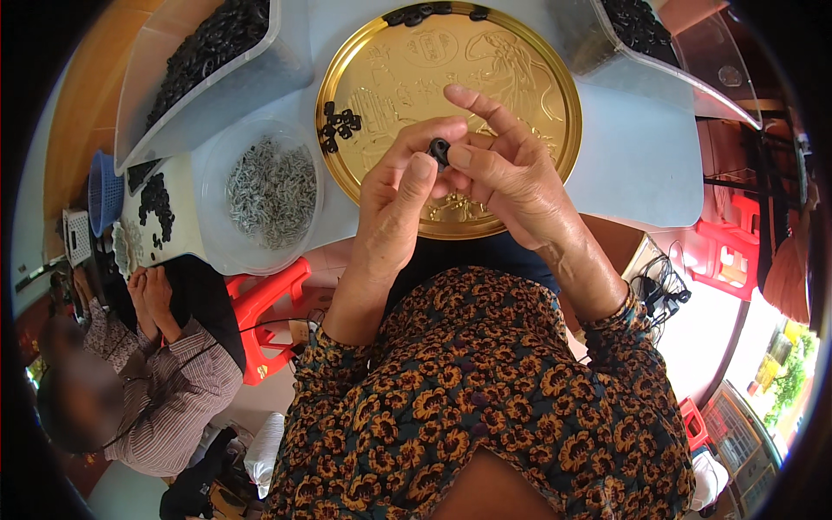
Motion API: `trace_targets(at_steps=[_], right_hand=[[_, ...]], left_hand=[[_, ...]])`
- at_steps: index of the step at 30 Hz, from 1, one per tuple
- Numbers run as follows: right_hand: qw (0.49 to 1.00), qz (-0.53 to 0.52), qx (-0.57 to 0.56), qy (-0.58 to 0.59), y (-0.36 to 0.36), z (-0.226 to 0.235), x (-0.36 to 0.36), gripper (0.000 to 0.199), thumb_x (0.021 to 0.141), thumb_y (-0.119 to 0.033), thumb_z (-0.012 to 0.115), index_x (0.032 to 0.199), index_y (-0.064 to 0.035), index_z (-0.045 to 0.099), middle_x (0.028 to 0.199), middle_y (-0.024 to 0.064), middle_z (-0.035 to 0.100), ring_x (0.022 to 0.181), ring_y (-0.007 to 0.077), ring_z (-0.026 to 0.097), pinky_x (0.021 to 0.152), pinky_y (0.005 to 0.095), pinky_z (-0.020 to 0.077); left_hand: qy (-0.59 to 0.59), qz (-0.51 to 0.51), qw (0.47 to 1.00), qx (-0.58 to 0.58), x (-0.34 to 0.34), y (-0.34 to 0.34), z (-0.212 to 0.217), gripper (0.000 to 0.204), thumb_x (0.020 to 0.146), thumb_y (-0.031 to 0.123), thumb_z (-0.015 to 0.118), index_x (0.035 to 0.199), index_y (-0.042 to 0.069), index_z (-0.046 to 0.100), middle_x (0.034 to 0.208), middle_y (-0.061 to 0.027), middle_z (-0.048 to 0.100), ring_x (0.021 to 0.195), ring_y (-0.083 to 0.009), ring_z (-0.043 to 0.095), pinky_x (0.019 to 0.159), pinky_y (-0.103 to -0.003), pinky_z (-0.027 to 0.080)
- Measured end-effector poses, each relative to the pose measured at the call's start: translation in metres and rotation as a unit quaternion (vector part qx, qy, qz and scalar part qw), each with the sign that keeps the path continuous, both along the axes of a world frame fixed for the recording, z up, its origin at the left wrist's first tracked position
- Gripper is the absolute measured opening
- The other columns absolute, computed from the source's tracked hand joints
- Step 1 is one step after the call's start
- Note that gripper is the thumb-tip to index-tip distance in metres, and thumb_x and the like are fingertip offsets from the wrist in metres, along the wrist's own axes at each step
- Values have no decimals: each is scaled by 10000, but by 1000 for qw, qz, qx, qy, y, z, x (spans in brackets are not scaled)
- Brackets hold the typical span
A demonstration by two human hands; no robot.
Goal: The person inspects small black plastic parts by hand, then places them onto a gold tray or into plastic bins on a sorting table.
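We hold both hands together over the near rim of the round gold tray (537, 78), our landmark throughout; left hand (394, 208) and right hand (511, 173) meet at the fingertips on one small black part (440, 151); left thumb and forefinger pinch it from the left, right thumb presses it from the right, right forefinger stretched up and free; both hands clamped on the same piece, neither one nearer. The part is too small to tell its long axis for certain; it seems to stand roughly upright between the pads.

On the tray's left edge lies a small heap of black parts (338, 123); a few more sit at its far rim (429, 13). Left of the tray stands a clear round tub of small grey metal pieces (271, 191); beyond that, far-left of the tray, a clear bin of black parts (208, 43); another such bin (637, 26) far-right. All rest on the pale table (641, 165). Well left of the tray, another person's hands (149, 290) work at the table's edge.
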State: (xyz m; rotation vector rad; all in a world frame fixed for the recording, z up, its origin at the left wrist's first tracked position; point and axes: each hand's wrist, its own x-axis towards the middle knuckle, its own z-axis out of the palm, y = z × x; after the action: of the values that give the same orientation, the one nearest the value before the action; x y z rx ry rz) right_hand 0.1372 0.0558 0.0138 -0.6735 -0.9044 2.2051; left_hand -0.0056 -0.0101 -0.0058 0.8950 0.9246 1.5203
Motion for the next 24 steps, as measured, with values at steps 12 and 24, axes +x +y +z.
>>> trace_targets(at_steps=[12,24], right_hand=[[993,58,-81,67,-3,-4,3,702,898,-101,662,1467,-46,254,1057,92,604,958,158,585,885,331,493],[999,12,-2,30,-2,3,1,673,907,-47,632,1457,-36,244,1021,96,623,907,141,596,819,283,498]], left_hand=[[-22,1,998,66,7,-2,1,270,964,235,575,1119,14,597,1156,-85,580,897,-73,547,742,-205,462],[-11,11,999,47,14,0,9,286,969,231,570,1169,26,579,1167,-92,576,960,-95,558,801,-236,473]])
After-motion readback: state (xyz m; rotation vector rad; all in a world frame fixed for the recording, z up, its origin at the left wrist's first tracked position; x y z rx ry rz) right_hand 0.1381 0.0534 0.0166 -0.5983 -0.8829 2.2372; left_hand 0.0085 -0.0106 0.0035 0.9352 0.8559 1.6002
